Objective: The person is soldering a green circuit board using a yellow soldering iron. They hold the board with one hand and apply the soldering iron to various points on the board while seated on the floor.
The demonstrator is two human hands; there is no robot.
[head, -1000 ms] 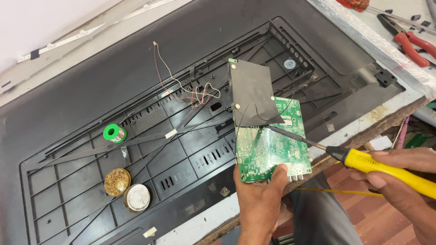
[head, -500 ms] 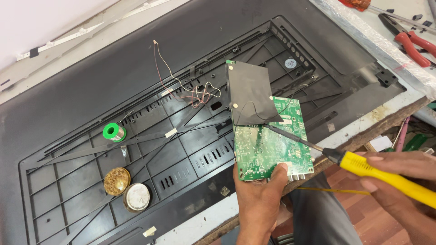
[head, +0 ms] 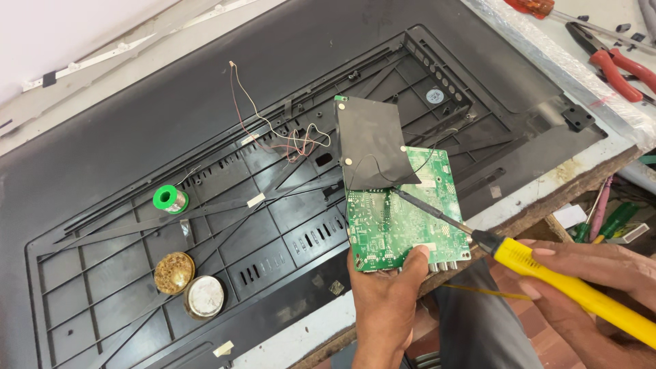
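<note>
Circuit board (head: 403, 225), green and rectangular, sits upright-tilted in the person's left hand (head: 386, 301), held by its lower edge with the thumb pressed over the bottom right corner and the fingers hidden behind it. A black sheet (head: 372, 147) covers the board's upper left part and sticks out past its top edge, with a thin black wire looping across it. The board hangs just above the near edge of a large black plastic back cover (head: 205, 137) that lies flat on the worktop (head: 547, 184).

The right hand (head: 594, 287) is closed around the yellow handle of a soldering iron (head: 547, 270), fingers wrapped along the grip. The iron's dark metal shaft runs up and to the left, and its tip rests on the board near the lower edge of the black sheet.

On the back cover, a bundle of thin red and white wires (head: 280, 130) curls up near the middle. To the left lies a green spool of solder wire (head: 169, 199). Nearer the person, two small round tins stand just beside each other: one holds brownish material (head: 173, 272), the other looks pale and worn (head: 204, 297).

At the far right corner of the worktop lie red-handled pliers (head: 625, 68) and a screwdriver (head: 547, 8) with a reddish handle. Below the worktop's edge on the right, a few more coloured tool handles (head: 608, 219) show.
</note>
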